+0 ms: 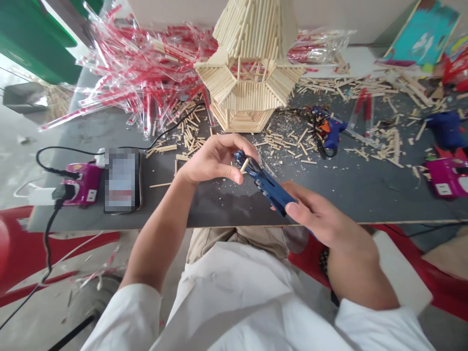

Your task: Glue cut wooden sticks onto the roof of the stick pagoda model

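Above the dark table's front edge, my right hand (310, 212) is wrapped round the handles of a blue cutting tool (268, 190), whose head points up and left. A short wooden stick (244, 165) sits at the tool's head. My left hand (223, 158) curves around that end, thumb and fingers bent toward the stick; whether the fingertips touch it is hard to make out. Just beyond my hands stands a model building made of wooden sticks (250, 95), with a tall roof and flared sides.
Cut sticks (281, 141) litter the table (329, 190). Red-and-clear plastic wrappers (146, 73) pile up at back left. A phone (122, 180) and purple power strip (86, 183) lie left. Blue glue guns (333, 132) and another purple strip (446, 178) are right.
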The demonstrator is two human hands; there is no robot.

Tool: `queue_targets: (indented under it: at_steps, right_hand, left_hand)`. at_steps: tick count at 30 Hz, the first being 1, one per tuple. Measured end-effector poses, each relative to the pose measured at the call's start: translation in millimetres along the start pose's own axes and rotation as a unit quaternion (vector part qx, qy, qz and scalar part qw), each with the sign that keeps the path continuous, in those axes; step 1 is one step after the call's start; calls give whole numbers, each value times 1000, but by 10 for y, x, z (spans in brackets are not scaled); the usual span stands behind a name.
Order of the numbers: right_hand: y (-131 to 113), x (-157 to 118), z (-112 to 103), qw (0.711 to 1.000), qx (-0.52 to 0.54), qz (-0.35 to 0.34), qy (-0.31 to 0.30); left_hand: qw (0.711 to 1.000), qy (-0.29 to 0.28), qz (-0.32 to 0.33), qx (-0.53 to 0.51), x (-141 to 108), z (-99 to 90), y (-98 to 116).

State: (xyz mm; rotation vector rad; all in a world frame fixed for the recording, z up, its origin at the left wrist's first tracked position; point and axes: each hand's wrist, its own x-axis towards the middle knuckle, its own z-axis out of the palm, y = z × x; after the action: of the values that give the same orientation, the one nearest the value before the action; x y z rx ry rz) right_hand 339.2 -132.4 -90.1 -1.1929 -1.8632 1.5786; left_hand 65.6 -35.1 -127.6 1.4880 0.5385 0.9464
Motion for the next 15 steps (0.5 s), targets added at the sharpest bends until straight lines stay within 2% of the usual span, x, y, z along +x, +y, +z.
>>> queue_targets:
  at_steps: [4, 7, 10, 15]
  right_hand:
    - [23, -31, 94, 997, -64, -19, 44]
    - [53, -46, 118, 994, -91, -19, 60]
    - [93, -36, 121, 992, -96, -23, 77]
    - [184, 28, 134, 988, -100, -12, 115]
  left_hand:
    - [999, -39, -19, -7, -13, -21, 48]
    - [999, -42, -33, 9, -30, -47, 86]
    - [998, -46, -21, 22, -45, -72, 97]
    - [999, 0, -27, 45, -34, -86, 8]
